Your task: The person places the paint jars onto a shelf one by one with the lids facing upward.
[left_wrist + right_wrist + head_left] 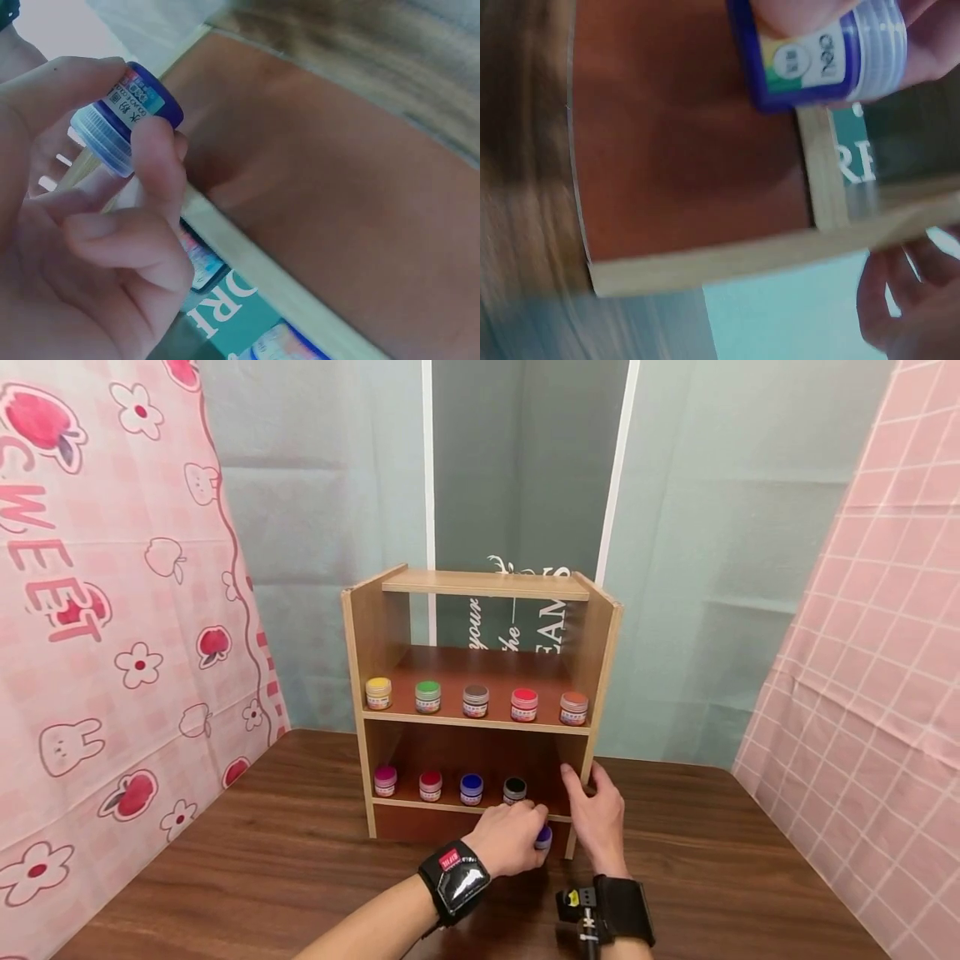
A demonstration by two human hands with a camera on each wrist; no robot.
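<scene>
My left hand pinches a small paint jar with a violet-blue lid between thumb and fingers. The jar is in front of the wooden shelf's red-brown base panel, near its right end and below the lower shelf edge. In the left wrist view, the held jar is tilted, showing its printed label and clear ribbed part. My right hand grips the right side panel of the wooden shelf, thumb on the inner side and fingers on the outside. Beside the left hand, a black-lidded jar stands on the lower board.
Magenta, crimson and blue jars line the lower board's front edge. Several more jars, yellow to orange-brown, stand along the upper board. The shelf stands on a dark wood table, with printed cloths around it.
</scene>
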